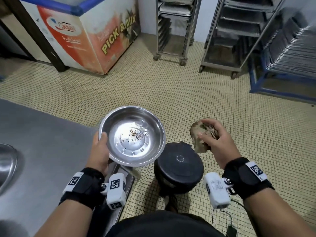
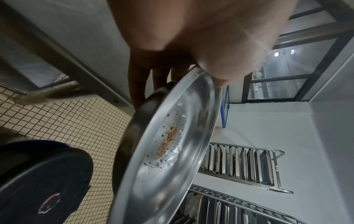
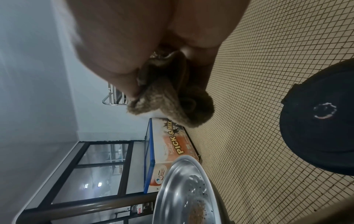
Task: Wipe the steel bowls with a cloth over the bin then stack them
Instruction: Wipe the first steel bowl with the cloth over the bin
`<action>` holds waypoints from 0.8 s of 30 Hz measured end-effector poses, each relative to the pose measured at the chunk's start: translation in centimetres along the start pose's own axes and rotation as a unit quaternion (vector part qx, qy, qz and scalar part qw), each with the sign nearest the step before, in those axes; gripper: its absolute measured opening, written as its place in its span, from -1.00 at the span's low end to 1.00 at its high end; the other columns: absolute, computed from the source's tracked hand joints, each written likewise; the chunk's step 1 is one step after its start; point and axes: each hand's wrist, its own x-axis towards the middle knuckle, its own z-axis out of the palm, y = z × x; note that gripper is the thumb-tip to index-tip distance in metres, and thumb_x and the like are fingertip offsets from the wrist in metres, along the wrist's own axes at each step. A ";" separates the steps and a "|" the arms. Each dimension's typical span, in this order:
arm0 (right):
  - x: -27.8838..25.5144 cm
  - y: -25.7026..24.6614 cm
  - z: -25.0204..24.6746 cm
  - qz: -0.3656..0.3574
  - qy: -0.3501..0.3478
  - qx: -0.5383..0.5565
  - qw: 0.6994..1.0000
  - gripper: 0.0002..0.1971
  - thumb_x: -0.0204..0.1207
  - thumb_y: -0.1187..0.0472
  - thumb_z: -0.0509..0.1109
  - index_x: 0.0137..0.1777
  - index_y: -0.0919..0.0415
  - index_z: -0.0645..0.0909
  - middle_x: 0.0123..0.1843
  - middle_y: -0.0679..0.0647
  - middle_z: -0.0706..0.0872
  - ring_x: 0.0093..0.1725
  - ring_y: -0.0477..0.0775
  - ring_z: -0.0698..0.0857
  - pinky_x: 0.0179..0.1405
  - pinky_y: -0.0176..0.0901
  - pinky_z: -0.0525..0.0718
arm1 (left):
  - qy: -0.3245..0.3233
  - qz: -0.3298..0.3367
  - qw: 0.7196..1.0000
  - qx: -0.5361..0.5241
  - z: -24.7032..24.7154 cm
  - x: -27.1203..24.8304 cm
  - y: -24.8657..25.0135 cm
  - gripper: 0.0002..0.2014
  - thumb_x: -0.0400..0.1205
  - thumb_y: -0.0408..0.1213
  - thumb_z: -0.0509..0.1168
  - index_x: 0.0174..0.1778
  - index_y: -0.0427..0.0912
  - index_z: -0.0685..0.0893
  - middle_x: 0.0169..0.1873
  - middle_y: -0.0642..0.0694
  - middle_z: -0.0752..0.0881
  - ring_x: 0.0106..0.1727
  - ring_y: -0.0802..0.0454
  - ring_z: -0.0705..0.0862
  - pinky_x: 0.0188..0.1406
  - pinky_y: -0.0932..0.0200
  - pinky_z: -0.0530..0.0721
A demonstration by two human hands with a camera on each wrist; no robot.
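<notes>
My left hand (image 1: 100, 144) grips the near-left rim of a steel bowl (image 1: 132, 135), thumb inside, fingers under it. The bowl (image 2: 168, 151) holds brown and black crumbs in its bottom and hangs just left of the black lidded bin (image 1: 178, 166) on the floor. The bin's lid is closed. My right hand (image 1: 213, 135) holds a bunched brown cloth (image 1: 199, 134) in the air, up and right of the bin. In the right wrist view the cloth (image 3: 172, 100) is pinched between thumb and fingers, with the bowl (image 3: 184, 194) below it and the bin (image 3: 321, 121) to the right.
A steel table (image 1: 39, 151) stands to my left, with the rim of another steel bowl (image 1: 6, 161) at its left edge. Beyond lie tiled floor (image 1: 153, 88), a chest freezer (image 1: 95, 35) and tray racks (image 1: 174, 28) (image 1: 239, 31) at the back.
</notes>
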 end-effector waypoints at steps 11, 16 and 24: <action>-1.8 0.3 0.1 0.067 0.003 0.051 0.996 -0.66 0.70 0.32 0.38 0.38 -0.07 0.60 0.34 -0.01 0.57 0.00 0.26 0.85 -0.27 0.33 0.85 | -0.037 -0.011 0.999 0.026 -1.0 1.4 -0.2 -0.72 0.85 0.01 0.09 0.46 0.24 0.53 0.22 -0.11 0.78 0.18 -0.11 0.81 0.03 -0.14 0.80; -4.6 1.8 1.2 0.080 0.050 0.060 0.994 -0.37 0.58 0.13 0.53 0.53 -0.40 0.38 0.56 0.07 0.50 0.47 0.30 0.62 0.32 0.46 0.68 | -0.059 -0.022 0.998 0.030 -2.8 1.1 -0.1 -0.77 0.83 0.08 0.11 0.37 0.23 0.54 0.21 -0.12 0.79 0.17 -0.10 0.81 0.09 -0.15 0.78; -9.2 3.9 2.1 0.086 0.094 0.136 0.983 -0.50 0.68 0.42 0.37 0.51 -0.07 0.57 0.40 0.16 0.71 0.17 0.25 0.84 -0.12 0.16 0.86 | -0.106 -0.047 0.991 0.066 -3.9 -0.1 -1.3 -0.54 0.80 0.20 0.09 0.45 0.01 0.62 0.13 -0.13 0.85 0.14 -0.08 0.84 0.21 -0.17 0.75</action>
